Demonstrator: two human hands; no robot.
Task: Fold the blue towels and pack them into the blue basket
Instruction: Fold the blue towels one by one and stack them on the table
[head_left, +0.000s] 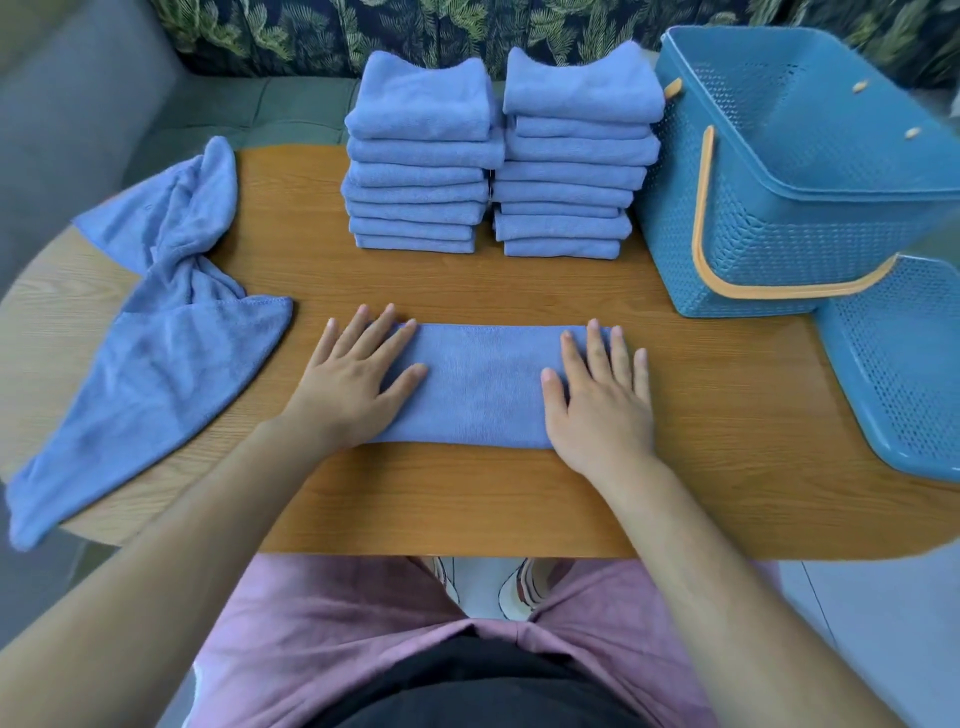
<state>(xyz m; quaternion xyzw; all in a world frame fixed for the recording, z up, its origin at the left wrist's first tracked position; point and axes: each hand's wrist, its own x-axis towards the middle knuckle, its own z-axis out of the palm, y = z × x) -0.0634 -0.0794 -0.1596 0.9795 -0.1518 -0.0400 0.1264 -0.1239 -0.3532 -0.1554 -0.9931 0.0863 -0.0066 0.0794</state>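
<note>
Two hands lie flat, fingers spread and gripping nothing, on a half-folded towel (480, 384) in the middle of the wooden counter (467, 499). The left hand (353, 384) presses the left end of this long strip and the right hand (597, 400) presses the right end. I judge they are smoothing it before the next fold.

Behind it stand two stacks of folded towels, the left stack (418, 166) and the right stack (571, 161), close together. The blue basket (769, 249) with its orange handle sits just beside the right stack, and it seems empty, though its bottom is not fully in view. A perforated blue lid (904, 364) lies near its front. At the left edge an unfolded towel (161, 332) is crumpled and partly hangs over the counter.

What could go wrong: if one end is folded over unevenly, the layers will slip and the piece will not match the stacks. The stacks are tall and a little leaning, so a push from a hand could tip them. The hanging towel may slide to the floor.
</note>
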